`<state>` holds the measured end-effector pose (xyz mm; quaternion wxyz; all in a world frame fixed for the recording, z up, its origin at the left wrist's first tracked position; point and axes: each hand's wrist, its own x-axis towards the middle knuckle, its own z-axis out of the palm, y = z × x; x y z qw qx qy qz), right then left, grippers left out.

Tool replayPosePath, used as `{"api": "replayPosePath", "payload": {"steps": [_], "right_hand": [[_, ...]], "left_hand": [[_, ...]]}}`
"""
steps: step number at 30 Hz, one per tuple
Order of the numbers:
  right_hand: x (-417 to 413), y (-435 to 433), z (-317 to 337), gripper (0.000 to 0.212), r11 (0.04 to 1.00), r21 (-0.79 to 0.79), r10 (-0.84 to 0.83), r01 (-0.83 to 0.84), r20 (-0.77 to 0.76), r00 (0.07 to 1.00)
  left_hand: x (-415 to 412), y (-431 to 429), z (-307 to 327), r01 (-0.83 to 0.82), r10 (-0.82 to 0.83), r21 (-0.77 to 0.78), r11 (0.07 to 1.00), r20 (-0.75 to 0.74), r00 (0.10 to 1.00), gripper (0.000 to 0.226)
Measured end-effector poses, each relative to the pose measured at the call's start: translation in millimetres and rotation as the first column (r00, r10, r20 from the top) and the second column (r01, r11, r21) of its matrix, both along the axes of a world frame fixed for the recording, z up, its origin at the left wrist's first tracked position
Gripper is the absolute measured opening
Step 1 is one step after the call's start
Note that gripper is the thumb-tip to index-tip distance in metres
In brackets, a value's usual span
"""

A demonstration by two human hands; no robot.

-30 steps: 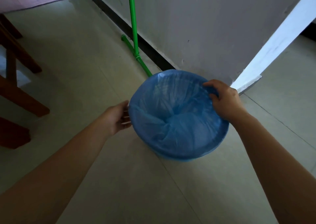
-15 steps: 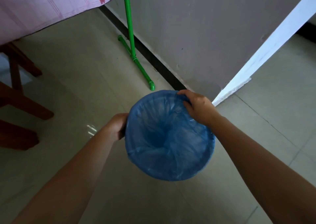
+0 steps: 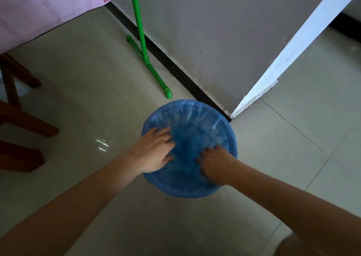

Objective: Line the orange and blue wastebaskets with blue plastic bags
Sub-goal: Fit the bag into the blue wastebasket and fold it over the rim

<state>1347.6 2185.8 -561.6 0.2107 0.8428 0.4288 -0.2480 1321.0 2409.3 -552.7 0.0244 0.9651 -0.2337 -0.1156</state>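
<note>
A round wastebasket (image 3: 186, 193) stands on the pale tiled floor (image 3: 88, 99). A blue bag (image 3: 195, 118) sits inside it, and the top of the bag is folded out over the rim all the way round. The bag hides the wastebasket, so I cannot tell what colour it is.

Both hands are flat and open, with the fingers spread. The left hand (image 3: 154, 152) presses down on the bag at the left side of the mouth. The right hand (image 3: 214, 163) presses on the bag at the near right side. Neither hand grabs anything. The two bare arms reach in from the bottom of the view.

The wastebasket is close to the corner of a grey wall (image 3: 214, 30). A black strip (image 3: 175, 68) runs along the bottom of the wall, and the far edge of the wastebasket is just beside it. A white post (image 3: 293, 46) comes down at the corner and ends near the far right side of the wastebasket.

A green pipe stand (image 3: 143, 46) stands by the wall. Its foot lies on the floor and its end points at the wastebasket, near it but not touching.

A pink cloth (image 3: 39, 7) hangs at the top left. Brown wooden legs (image 3: 25, 118) stand at the left, well apart from the wastebasket.
</note>
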Motion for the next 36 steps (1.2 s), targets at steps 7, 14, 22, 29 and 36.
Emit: {"api": "replayPosePath", "payload": {"steps": [7,14,22,29,36], "right_hand": [[20,7,7,0.036,0.988,-0.072,-0.146,0.137,-0.132,0.98],[1,34,7,0.032,0.984,0.096,-0.113,0.149,-0.31,0.944],[7,23,-10,0.042,0.944,-0.314,-0.209,0.096,-0.347,0.915],[6,38,-13,0.037,0.948,-0.319,-0.08,-0.024,-0.309,0.948],[9,56,-10,0.03,0.994,0.009,0.105,-0.104,-0.064,0.992]], "left_hand": [[-10,-24,16,-0.03,0.163,0.41,0.912,-0.295,0.941,0.043],[0,-21,17,-0.17,0.217,0.273,0.947,-0.155,0.964,0.021],[20,-30,-35,0.105,0.105,0.466,0.879,-0.403,0.909,0.024],[4,-24,-55,0.203,0.18,0.681,0.704,-0.448,0.876,0.053],[-6,-20,-28,0.037,0.164,0.463,0.886,-0.386,0.908,0.03]]}}
